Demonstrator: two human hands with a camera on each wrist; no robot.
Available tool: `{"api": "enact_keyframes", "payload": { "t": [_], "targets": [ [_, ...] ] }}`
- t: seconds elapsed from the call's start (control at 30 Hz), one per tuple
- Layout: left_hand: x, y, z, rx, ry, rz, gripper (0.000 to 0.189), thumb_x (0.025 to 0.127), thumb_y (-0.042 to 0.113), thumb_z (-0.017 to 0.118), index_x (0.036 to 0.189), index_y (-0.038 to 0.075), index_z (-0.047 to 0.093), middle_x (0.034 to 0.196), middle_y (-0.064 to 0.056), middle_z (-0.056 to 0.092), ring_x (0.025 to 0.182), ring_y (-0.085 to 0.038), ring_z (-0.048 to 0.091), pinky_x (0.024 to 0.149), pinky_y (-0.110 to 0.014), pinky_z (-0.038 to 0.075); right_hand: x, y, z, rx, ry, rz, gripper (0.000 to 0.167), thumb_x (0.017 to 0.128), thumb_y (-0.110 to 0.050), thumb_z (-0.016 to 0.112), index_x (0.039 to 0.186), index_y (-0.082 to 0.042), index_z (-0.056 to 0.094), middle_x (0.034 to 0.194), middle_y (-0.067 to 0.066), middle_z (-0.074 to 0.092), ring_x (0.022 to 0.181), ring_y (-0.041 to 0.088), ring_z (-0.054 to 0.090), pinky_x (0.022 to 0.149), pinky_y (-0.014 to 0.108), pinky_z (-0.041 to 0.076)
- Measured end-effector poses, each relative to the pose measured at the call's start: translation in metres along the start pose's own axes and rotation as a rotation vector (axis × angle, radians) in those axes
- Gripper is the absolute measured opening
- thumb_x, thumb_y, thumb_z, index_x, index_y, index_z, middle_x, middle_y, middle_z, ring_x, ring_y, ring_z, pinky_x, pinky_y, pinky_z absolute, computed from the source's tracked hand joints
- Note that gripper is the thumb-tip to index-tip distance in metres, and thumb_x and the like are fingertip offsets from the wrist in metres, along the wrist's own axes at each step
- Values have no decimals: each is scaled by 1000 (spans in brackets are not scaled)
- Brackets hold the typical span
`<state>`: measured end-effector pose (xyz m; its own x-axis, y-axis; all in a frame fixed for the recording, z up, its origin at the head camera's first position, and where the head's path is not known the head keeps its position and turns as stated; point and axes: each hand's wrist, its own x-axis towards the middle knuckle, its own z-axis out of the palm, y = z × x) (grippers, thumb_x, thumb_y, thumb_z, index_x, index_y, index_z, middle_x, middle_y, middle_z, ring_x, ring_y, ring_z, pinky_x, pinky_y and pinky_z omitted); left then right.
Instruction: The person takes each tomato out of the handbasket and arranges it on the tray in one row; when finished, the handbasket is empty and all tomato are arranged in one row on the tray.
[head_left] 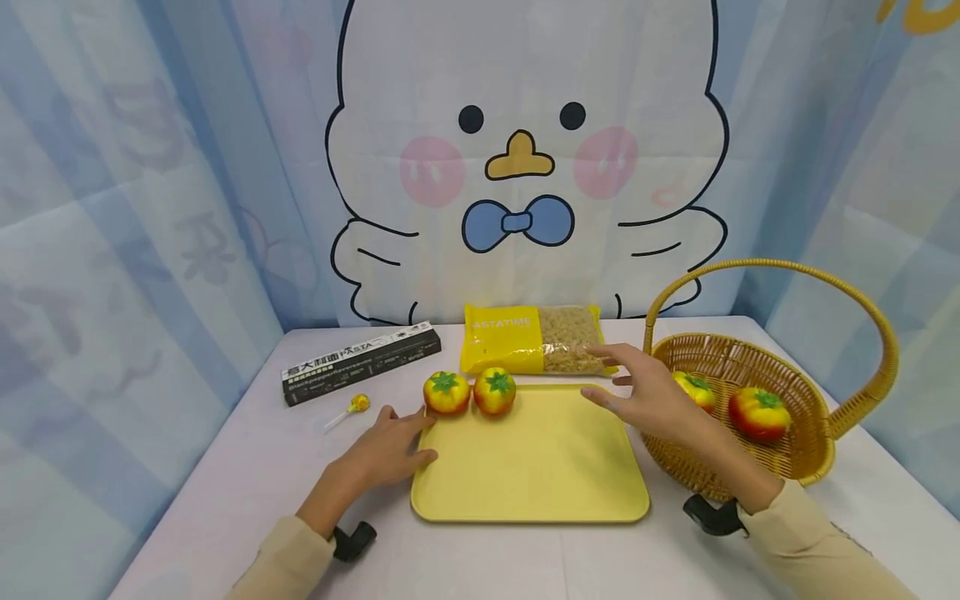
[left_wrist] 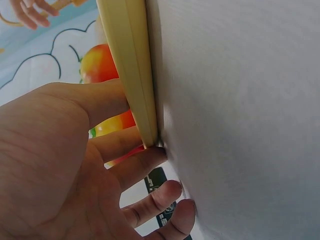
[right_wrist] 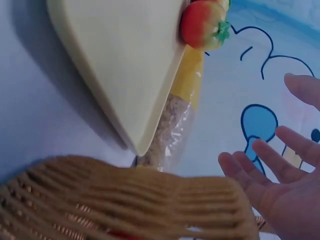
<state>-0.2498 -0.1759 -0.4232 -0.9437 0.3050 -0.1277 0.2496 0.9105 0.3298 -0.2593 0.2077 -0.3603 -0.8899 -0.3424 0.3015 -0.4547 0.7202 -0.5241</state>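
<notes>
My left hand [head_left: 385, 450] touches the left rim of a pale yellow tray [head_left: 525, 479], thumb over the edge and fingers spread. The left wrist view shows the fingertips [left_wrist: 159, 154] right at the rim, close to the tabletop. Two red-and-yellow toy tomatoes [head_left: 447, 394] with green tops sit side by side in the tray's back left corner. My right hand [head_left: 656, 396] hovers with spread fingers over the tray's right edge, holding nothing. Beneath and beside that wrist stands a wicker basket [head_left: 813, 454] with two similar tomatoes [head_left: 760, 414] inside.
A yellow bag of pasta [head_left: 502, 337] lies behind the tray. At the back left is a long black-and-white pasta box [head_left: 360, 362], with a yellow lollipop [head_left: 360, 403] in front of it. The basket's tall handle [head_left: 885, 350] arches up at the right.
</notes>
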Motion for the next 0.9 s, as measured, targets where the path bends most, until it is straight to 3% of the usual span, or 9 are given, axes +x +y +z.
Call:
{"api": "enact_keyframes", "payload": {
  "t": [0.27,0.4,0.5,0.9],
  "targets": [
    [-1,0,0,6,9,-3,58,99,36,74,150,12,60,152,-7,63,107,-28,46,86,-43,45,-15,18,-26,-79,52,-15,52,97,-27,79,141,-5,63,124,23,69,98,34,72,83,49,61],
    [0,-1,0,3,9,1,58,99,36,74,150,12,60,152,-7,63,107,-28,45,86,-43,44,-20,31,-33,-83,71,-6,49,98,-26,78,139,-3,64,117,18,71,103,35,71,90,55,61],
    [0,-1,0,1,7,-2,58,99,36,74,150,13,60,152,-7,63,106,-27,45,85,-42,44,-24,41,-37,-88,74,9,48,99,-26,76,138,-1,64,122,19,71,111,38,69,95,58,58],
    [0,0,0,-5,-4,-16,58,100,37,73,152,15,59,153,-5,63,110,-28,46,86,-43,47,-32,71,-51,-130,111,33,50,97,-27,79,137,0,63,135,26,66,121,50,65,94,64,56]
  ]
}}
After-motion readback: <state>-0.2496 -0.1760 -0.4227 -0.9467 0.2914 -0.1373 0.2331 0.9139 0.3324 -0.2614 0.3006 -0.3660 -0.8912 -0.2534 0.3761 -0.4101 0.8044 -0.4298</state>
